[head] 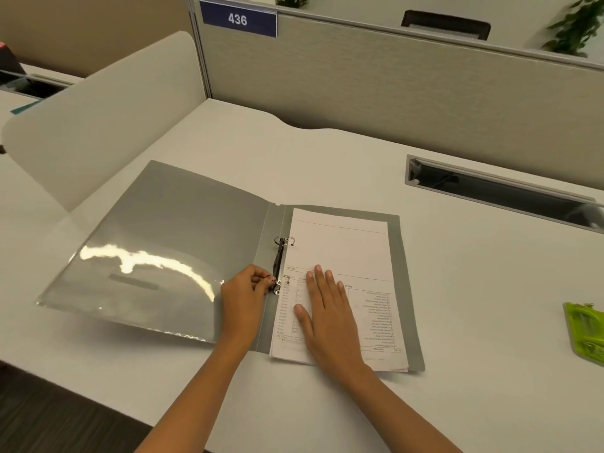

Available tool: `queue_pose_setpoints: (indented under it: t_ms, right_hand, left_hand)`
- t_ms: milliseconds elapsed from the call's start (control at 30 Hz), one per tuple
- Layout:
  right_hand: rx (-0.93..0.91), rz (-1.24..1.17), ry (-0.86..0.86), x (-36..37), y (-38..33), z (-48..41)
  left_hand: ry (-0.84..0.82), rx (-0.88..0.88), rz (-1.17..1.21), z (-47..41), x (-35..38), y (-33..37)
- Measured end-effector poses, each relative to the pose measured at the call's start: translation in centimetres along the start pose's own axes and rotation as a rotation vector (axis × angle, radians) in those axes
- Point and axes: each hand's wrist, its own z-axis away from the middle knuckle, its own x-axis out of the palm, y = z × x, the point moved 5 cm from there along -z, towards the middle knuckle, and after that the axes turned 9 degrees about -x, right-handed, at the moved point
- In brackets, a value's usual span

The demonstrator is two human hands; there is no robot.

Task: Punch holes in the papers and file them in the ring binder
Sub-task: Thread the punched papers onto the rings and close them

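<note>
A grey ring binder lies open on the white desk. A stack of printed papers rests on its right half, threaded on the two metal rings. My left hand pinches the lower end of the ring mechanism at the spine. My right hand lies flat with fingers spread on the lower part of the papers. A green hole punch sits at the desk's right edge, partly cut off by the frame.
A beige partition with a blue sign reading 436 stands behind the desk. A cable slot opens in the desk at the back right. A white curved divider rises on the left. The desk's front edge runs below my arms.
</note>
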Motion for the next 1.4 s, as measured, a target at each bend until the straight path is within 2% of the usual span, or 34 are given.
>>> queue_pose_setpoints:
  t_ms: [100,233,300,400,567,733,833,1400]
  right_hand:
    - [0.07,-0.074,0.06,-0.7,1.5,0.4]
    - [0.303,-0.461,0.272,-2.5,3.3,0.3]
    - [0.298,-0.531,0.342,-3.4,3.5,-0.1]
    - [0.248,-0.598,0.331,-3.8,3.2,-0.9]
    - [0.193,-0.601,0.342,-3.3,2.5,-2.4]
    - [0.255,-0.635,0.481,-4.0,3.9,-1.4]
    - [0.28,-0.654,0.495,-4.3,4.7,-1.0]
    - [0.414,-0.641,0.449,-3.3,5.5,-1.7]
  left_hand:
    - [-0.092,0.006,0.056,0.0,1.1,0.7]
    - [-0.135,0.017,0.083,0.2,1.6,1.3]
    - [-0.122,0.009,0.103,0.3,1.7,1.4]
    - [-0.103,0.001,0.112,0.3,1.9,1.5]
    - [-0.165,0.024,0.118,0.5,3.2,2.3]
    - [-0.251,0.024,0.135,0.6,5.2,2.8]
    - [-0.279,0.011,0.163,0.5,5.8,2.7]
    - [-0.231,0.029,-0.052,-0.4,6.6,2.3]
